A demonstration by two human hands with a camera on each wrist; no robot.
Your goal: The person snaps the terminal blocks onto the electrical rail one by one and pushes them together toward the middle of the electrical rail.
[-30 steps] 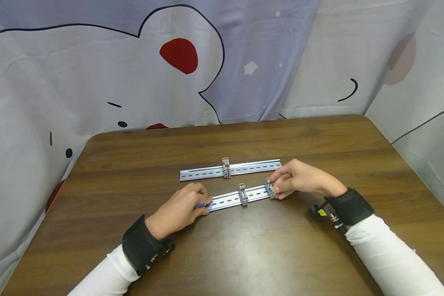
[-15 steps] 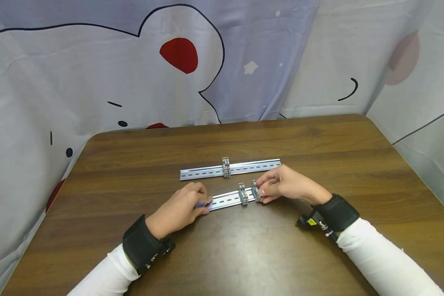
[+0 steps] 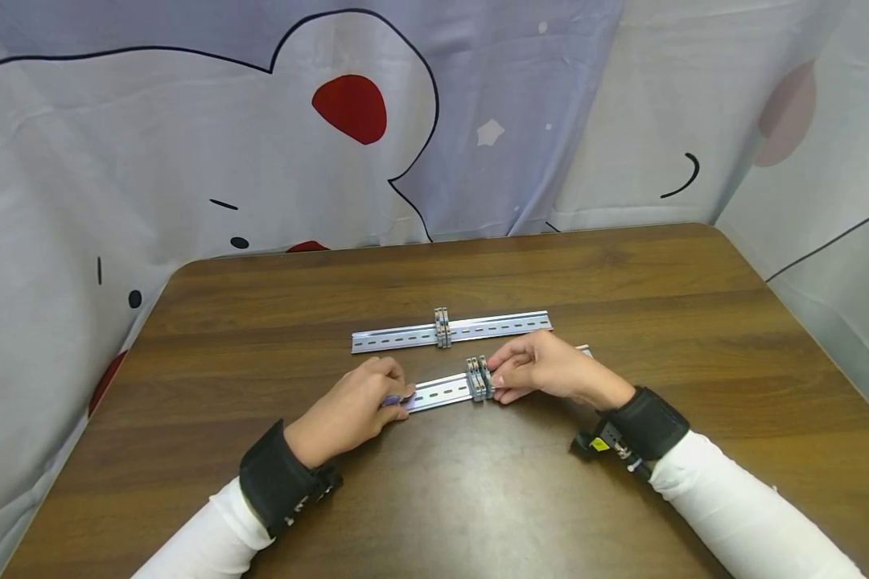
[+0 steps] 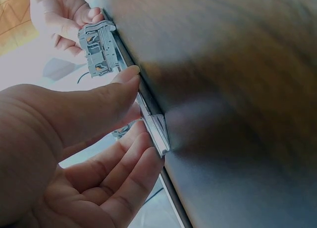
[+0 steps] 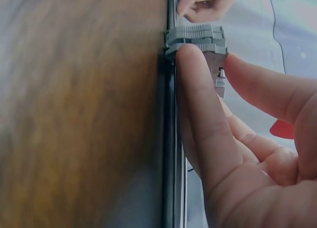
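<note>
My left hand [image 3: 351, 410] pinches the left end of the near slotted metal DIN rail [image 3: 438, 393], thumb on one edge and fingers along the other in the left wrist view. Clipped across that rail is a small group of grey terminal blocks [image 3: 477, 379], standing side by side. At the group's right side, my right hand [image 3: 539, 371] grips the rightmost terminal block [image 5: 198, 48] between thumb and fingers, close against its neighbour. Part of the rail to the right is covered by the right hand; its far tip shows beyond the knuckles.
A second DIN rail [image 3: 398, 338] lies behind, roughly parallel, with narrow terminal blocks [image 3: 442, 328] near its middle. Both rails are on a brown wooden table [image 3: 434, 498]. A printed curtain [image 3: 492, 177] hangs behind the table.
My right hand has slid its terminal block leftward along the near rail, from near the right end up to the other blocks. My left hand stays in place on the rail's left end.
</note>
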